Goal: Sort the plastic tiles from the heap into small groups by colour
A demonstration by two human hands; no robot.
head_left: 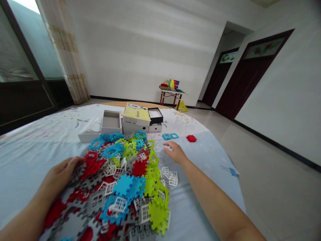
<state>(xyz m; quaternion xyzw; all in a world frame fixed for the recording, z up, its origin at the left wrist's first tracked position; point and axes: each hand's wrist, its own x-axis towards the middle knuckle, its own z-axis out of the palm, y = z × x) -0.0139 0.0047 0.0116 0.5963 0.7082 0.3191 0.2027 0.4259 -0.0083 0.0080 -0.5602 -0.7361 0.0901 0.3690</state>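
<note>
Touching red interlocking tiles [92,166] with left hand [59,172], can't tell if pinching; with right hand [175,152] loosely spread near white window panel [156,149]. Likely light, stiff; grip notched edges.

A beige, patterned fabric curtain [66,50] hangs at left. A small, red-legged table [173,92] stands near a white wall [145,50], a crumpled yellow bag [184,107] beside it.

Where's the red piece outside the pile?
Red piece: head view, right of centre, on the tablecloth beyond the right hand, right of the nearby blue pieces.
</note>
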